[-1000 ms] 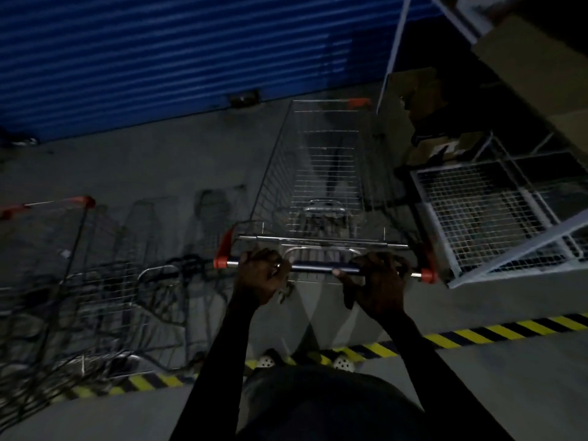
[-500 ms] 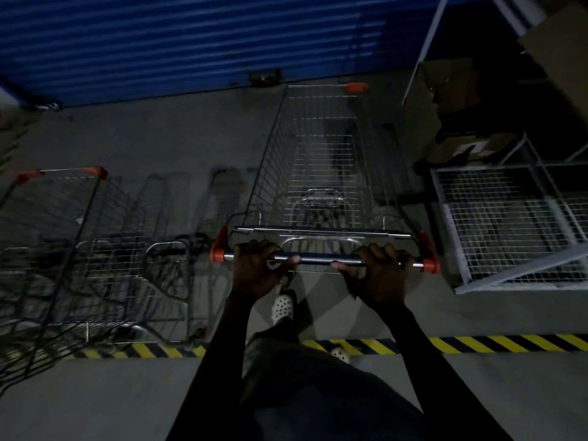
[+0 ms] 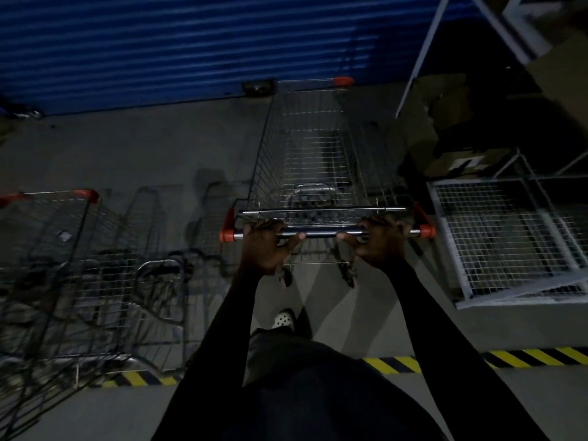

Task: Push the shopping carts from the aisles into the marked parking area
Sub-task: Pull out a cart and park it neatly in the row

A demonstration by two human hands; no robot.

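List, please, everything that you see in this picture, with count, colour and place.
shopping cart: one, silver wire, red caps, centre
parked carts: count unclear, dark wire, red caps, left
roller shutter: one, blue, back
striped tape: one line, yellow-black, floor, near
wire cage: one, white, right
cardboard boxes: several, brown, upper right
shoe: one, white, below the cart
hands: two, left hand and right hand, gripping the cart's handle

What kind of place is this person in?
Probably a store's back or loading area: a blue roller shutter, shopping carts parked beyond yellow-black floor tape, and a wire cage beside cardboard boxes.
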